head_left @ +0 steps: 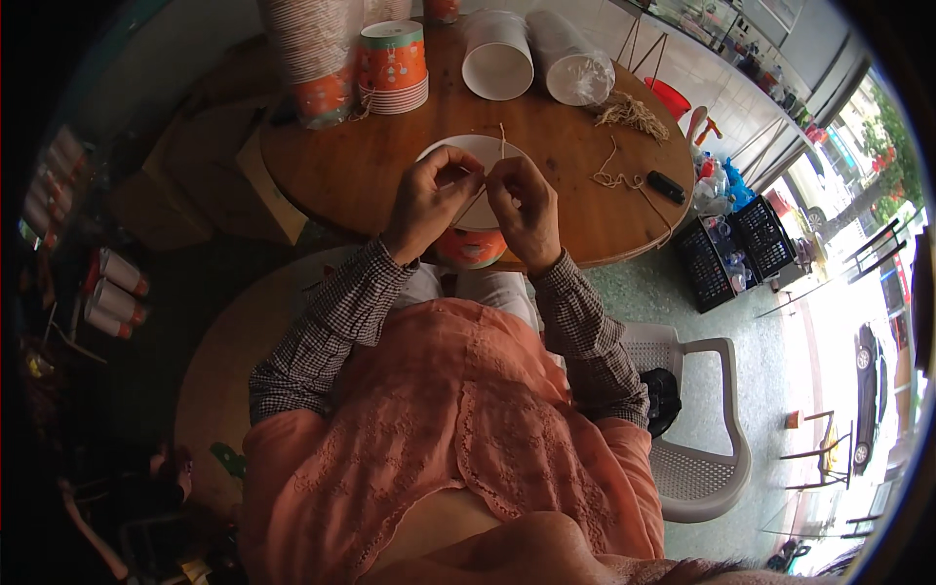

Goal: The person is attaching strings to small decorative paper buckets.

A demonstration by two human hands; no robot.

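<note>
At the table's near edge stands an orange paper tub (471, 249) with a round white top (458, 146); I cannot tell whether that is a lid or its inside. My left hand (434, 195) is over its left side, fingertips pinched together. My right hand (526, 205) pinches close beside it, almost touching. A thin piece of twine (502, 139) sticks up behind the right fingers and seems to run between both hands; the fingers hide most of it.
On the round wooden table (331, 175) stand stacked orange tubs (393, 73), a tall wrapped stack (320, 58) and white wrapped tubs (497, 68). A twine bundle (634, 114) and black object (666, 186) lie right. Beyond are a black crate (707, 263) and plastic chair (726, 419).
</note>
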